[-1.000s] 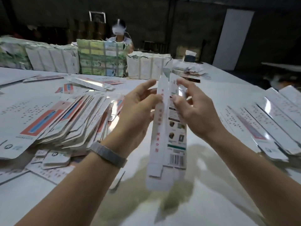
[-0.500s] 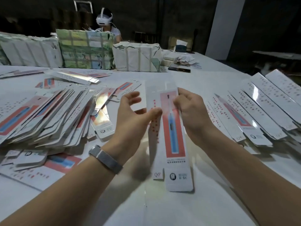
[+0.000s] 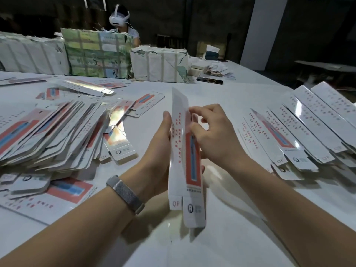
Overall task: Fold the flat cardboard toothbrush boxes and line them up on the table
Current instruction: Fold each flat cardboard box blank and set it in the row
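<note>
**Box upright between my hands, long axis near-vertical, finished row off to my right**

Far left on the counter point(image 3: 221, 97): the flat stack point(image 3: 50, 135) of unfolded boxes, fanned out, long sides running away from me and to the right. A few loose flats lie just beyond it.

My left hand point(image 3: 156, 151) comes next. Palm faces right, fingers mostly straight, running up the left edge of the box in hand point(image 3: 180, 151). It braces the white text panel; I can't see the thumb, so I can't tell how far it wraps behind.

The box itself sits centre, held off the counter, standing nearly on end, top tilted slightly away and left. Two panels show: white one with red text facing left, red-and-blue one facing right. Bottom flaps point(image 3: 193, 211) hang open below my wrists. Looks partly squared up, not closed yet.

My right hand point(image 3: 213, 135) is on the other side, touching the red panel's right edge. Fingers curled, thumb and forefinger look to pinch that edge near the upper half.

Far right: row of folded boxes point(image 3: 308, 128), side by side, long axes pointing away and left, tab ends toward me.

Judgement: the placement spot is right of the box, so my right hand is the nearer one. The box must swing from upright to lying flat, parallel to that row. Flaps probably need tucking first.
</note>
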Action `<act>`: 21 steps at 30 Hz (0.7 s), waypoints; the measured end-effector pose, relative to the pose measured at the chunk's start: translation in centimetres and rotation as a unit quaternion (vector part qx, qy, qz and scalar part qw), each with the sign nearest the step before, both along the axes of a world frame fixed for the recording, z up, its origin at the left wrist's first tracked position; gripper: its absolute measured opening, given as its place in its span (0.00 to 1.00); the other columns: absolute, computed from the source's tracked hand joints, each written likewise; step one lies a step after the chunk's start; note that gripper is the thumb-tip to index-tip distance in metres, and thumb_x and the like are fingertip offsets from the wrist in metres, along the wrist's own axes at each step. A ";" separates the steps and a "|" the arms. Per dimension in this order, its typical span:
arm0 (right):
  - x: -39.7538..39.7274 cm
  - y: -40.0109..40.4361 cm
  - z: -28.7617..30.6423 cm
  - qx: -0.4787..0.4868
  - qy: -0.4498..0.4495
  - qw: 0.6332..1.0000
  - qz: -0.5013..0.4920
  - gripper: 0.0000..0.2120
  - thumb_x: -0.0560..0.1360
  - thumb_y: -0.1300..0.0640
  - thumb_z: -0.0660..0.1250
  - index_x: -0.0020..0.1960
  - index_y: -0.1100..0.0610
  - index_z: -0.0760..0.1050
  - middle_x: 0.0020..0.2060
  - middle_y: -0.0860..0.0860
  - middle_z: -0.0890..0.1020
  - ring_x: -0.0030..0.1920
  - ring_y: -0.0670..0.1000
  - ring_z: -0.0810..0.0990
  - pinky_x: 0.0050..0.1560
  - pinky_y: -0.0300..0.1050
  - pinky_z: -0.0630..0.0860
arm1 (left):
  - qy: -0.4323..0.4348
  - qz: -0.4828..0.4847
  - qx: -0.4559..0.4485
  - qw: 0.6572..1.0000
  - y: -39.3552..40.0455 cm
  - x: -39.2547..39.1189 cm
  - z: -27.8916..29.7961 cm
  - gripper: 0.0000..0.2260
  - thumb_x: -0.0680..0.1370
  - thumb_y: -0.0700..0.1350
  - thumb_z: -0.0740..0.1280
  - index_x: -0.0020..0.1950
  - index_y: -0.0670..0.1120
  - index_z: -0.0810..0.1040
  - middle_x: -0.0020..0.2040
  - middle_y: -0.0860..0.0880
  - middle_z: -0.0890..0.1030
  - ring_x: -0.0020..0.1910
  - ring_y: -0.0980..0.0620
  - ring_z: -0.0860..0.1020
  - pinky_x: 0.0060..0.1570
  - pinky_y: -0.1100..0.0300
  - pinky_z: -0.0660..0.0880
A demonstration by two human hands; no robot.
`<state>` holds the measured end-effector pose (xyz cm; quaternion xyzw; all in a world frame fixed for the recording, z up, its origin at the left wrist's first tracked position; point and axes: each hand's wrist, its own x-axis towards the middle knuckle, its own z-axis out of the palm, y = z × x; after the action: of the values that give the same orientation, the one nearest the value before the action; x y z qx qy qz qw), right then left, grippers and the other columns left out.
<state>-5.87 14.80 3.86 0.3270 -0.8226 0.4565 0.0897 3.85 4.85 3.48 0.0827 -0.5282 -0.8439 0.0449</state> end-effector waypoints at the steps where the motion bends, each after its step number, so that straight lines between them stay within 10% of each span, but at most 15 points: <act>1: 0.0 0.0 0.0 0.001 -0.016 1.000 0.000 0.13 0.80 0.55 0.64 0.63 0.50 0.77 0.53 0.43 0.70 0.58 0.44 0.73 0.53 0.57 0.81 | -0.006 -0.007 -0.004 1.000 -0.1 0.2 0.1 0.25 0.80 0.67 0.51 0.54 0.50 0.78 0.31 0.47 0.83 0.31 0.45 0.85 0.28 0.55 0.80; 4: -0.1 0.3 0.3 -0.029 -0.068 0.997 -0.004 0.03 0.79 0.48 0.66 0.51 0.46 0.76 0.51 0.47 0.75 0.53 0.48 0.79 0.47 0.56 0.83 | -0.006 -0.030 -0.027 0.999 0.1 0.3 0.4 0.23 0.82 0.64 0.51 0.52 0.49 0.77 0.31 0.48 0.83 0.29 0.46 0.84 0.26 0.58 0.79; 12: -1.1 1.5 1.6 -0.069 -0.152 0.986 0.025 0.19 0.78 0.42 0.67 0.39 0.57 0.77 0.29 0.49 0.79 0.27 0.45 0.76 0.25 0.38 0.72 | 0.008 -0.049 -0.098 0.994 0.4 0.3 0.4 0.21 0.84 0.59 0.50 0.52 0.48 0.76 0.35 0.47 0.86 0.31 0.48 0.85 0.28 0.60 0.80; 15: -1.6 2.4 2.6 0.016 -0.204 0.978 0.050 0.19 0.79 0.44 0.66 0.38 0.57 0.76 0.26 0.46 0.78 0.28 0.41 0.77 0.34 0.33 0.72 | 0.014 -0.042 -0.125 0.991 0.6 0.1 0.1 0.21 0.84 0.56 0.51 0.45 0.46 0.76 0.28 0.50 0.83 0.24 0.53 0.81 0.22 0.65 0.75; 21: -1.9 3.9 4.4 0.006 -0.242 0.968 0.064 0.21 0.79 0.45 0.66 0.48 0.64 0.82 0.43 0.59 0.83 0.50 0.57 0.80 0.60 0.54 0.73 | 0.013 -0.073 -0.121 0.990 0.8 -0.9 0.4 0.28 0.82 0.59 0.52 0.35 0.50 0.86 0.32 0.50 0.85 0.26 0.51 0.83 0.24 0.64 0.77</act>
<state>-7.78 18.68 8.30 0.2595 -0.7995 0.5223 -0.1437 2.91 5.67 3.84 0.0266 -0.6308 -0.7755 -0.0002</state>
